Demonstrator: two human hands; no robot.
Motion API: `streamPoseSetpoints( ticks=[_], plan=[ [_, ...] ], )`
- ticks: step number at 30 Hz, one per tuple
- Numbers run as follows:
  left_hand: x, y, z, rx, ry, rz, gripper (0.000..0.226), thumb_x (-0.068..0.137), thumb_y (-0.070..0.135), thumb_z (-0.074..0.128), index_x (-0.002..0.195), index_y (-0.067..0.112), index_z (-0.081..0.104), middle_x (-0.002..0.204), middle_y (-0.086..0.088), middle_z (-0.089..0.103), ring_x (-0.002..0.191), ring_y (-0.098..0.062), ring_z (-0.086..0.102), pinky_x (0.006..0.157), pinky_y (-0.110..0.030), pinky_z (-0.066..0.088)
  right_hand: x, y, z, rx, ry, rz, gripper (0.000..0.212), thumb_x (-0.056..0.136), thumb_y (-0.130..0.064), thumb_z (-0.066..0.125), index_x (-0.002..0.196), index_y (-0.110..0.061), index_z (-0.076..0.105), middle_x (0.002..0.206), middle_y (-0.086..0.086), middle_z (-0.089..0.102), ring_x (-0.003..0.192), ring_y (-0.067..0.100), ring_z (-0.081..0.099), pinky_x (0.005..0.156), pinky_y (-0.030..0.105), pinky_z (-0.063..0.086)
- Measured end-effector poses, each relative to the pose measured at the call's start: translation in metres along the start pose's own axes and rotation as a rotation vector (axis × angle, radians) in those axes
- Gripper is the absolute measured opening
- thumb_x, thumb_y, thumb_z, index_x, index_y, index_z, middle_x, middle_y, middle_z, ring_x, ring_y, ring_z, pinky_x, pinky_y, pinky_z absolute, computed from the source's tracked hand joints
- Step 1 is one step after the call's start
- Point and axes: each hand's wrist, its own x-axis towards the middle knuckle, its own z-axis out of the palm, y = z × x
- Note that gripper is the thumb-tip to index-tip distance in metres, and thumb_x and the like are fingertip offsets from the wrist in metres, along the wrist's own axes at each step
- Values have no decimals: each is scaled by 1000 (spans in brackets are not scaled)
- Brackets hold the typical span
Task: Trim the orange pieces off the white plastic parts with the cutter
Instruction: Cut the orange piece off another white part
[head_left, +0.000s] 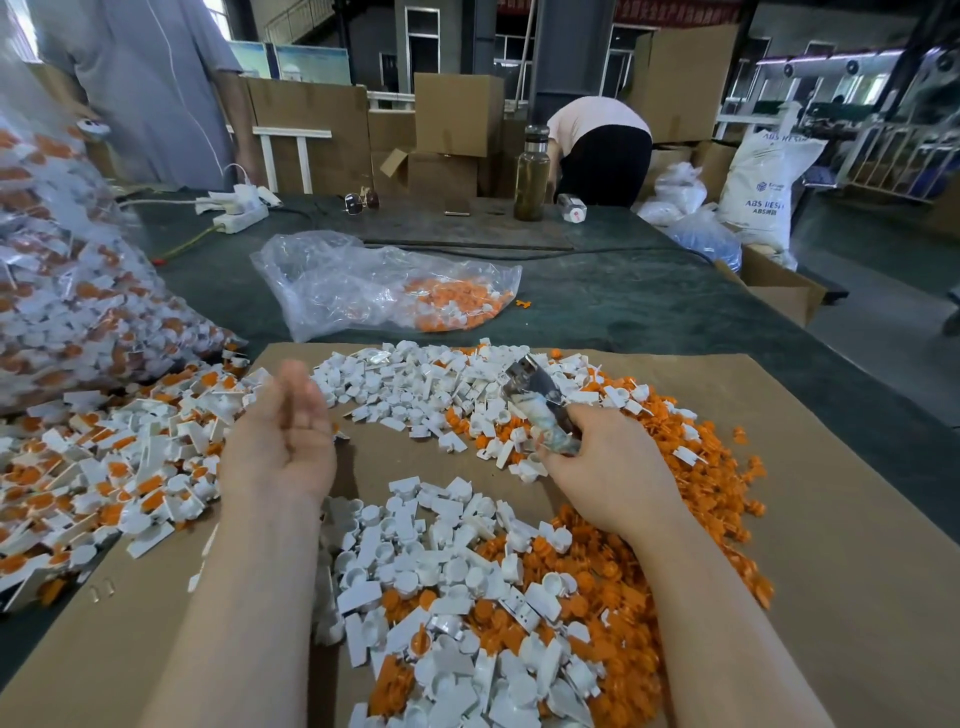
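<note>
Heaped white plastic parts (457, 597) mixed with loose orange pieces (597, 613) fill the bottom centre, lying on a brown cardboard sheet (857, 545). Above them, the left hand (283, 441) hovers palm-up, fingers relaxed, holding nothing. Right of centre, the right hand (605, 467) curls round a metal cutter with a mottled handle (540, 405), blades pointing up. Untrimmed white-and-orange parts (104, 467) spread at left. Farther back lies a clear plastic bag of orange scraps (384, 286). At upper right, a white sack (763, 182) reads "ABS RESIN".

Matt cardboard sheet (810, 519), glossy plastic bag (332, 280), shiny metal cutter (535, 400).
</note>
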Motion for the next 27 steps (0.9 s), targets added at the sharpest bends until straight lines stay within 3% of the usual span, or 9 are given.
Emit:
streamPoseSetpoints(
  ticks=[2,4,6,10,13,17,22,25,27],
  plan=[
    [-5,-8,8,482,-45,44,26,89,15,70,114,18,68,100,3,74,77,-2,72,70,-21,58,0,1,0,-41,-20,3,19,90,-42,59,80,-32,46,73,-13,48,65,7,48,49,20,31],
    [-11,-25,10,1119,-209,213,18,90,18,71,102,30,71,97,14,71,76,6,67,70,-16,54,0,2,0,-78,-40,17,18,90,-42,59,82,-30,48,75,-13,48,66,7,48,50,21,33],
    [-17,-40,7,1533,-397,361,19,94,22,65,103,38,68,101,20,64,81,8,63,65,-8,45,0,2,0,-94,-39,41,20,89,-41,60,80,-31,45,76,-14,47,67,6,47,50,22,33],
    [-15,-60,1,2065,-642,553,37,97,29,60,133,34,58,130,3,51,114,-16,52,96,-33,46,0,0,-1,-103,10,75,20,87,-38,60,79,-32,43,74,-14,45,65,4,44,48,23,31],
    [-17,-66,-3,2186,-776,570,44,98,34,56,141,40,48,141,6,41,127,-19,39,106,-38,36,-1,-2,2,-137,43,103,18,85,-34,61,81,-29,44,74,-13,44,62,3,41,46,23,29],
    [-18,-69,-2,2165,-810,494,36,92,38,65,127,39,56,124,4,47,118,-19,44,101,-37,41,0,-6,8,-138,-1,88,14,84,-32,61,84,-28,47,77,-11,45,63,6,45,46,23,33],
    [-17,-61,-1,2086,-739,482,24,81,38,77,90,34,56,90,13,45,90,-13,50,73,-26,41,2,-10,11,-127,-41,52,11,83,-31,61,87,-28,50,80,-10,50,70,10,51,51,25,43],
    [-15,-57,-2,2088,-698,480,23,81,35,78,89,33,56,88,13,45,78,-6,45,59,-17,31,1,-6,11,-147,34,125,12,86,-34,62,91,-28,53,81,-9,51,63,7,47,46,23,33],
    [-16,-56,-2,2057,-697,467,25,80,31,79,97,35,61,92,13,49,83,-7,49,63,-17,36,2,-5,10,-135,72,147,14,86,-35,62,95,-26,55,85,-8,53,66,8,49,46,22,33]
  ],
)
